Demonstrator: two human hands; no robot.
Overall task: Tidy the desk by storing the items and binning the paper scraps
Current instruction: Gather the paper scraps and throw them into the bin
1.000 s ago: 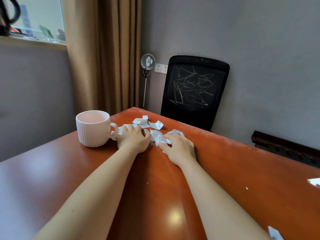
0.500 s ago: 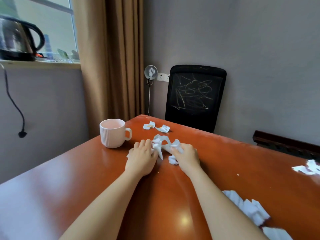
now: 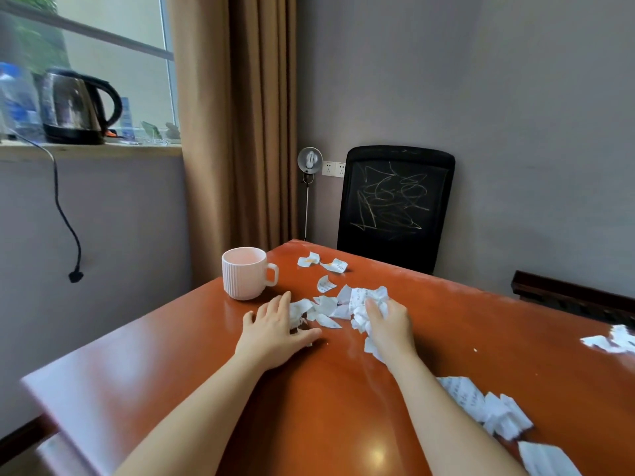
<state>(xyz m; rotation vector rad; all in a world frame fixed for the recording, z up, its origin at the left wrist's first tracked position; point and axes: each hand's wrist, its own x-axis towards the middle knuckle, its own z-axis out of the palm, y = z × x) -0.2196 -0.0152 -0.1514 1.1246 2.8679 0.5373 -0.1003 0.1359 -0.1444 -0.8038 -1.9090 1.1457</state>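
Separated since the frame half a second earlier, the two hands no longer meet over a single bundle. Right hand (image 3: 391,326): fingers curled round a crumpled wad of paper scraps (image 3: 369,298), which keeps the gathered pieces compact, presumably for carrying to a bin; no bin is in view. Left hand (image 3: 278,328): palm down, fingers straight, gripping nothing, set against the loose scraps (image 3: 326,309) lying between the hands, apparently to sweep them toward the wad. Ribbed mug (image 3: 245,273): upright just beyond the left hand, near the left edge of the tabletop (image 3: 206,372). Stray scraps (image 3: 335,265) lie toward the far corner. A larger heap (image 3: 488,407) lies near the near edge on the right, and more pieces (image 3: 615,341) at the right edge. Judged progress: early.
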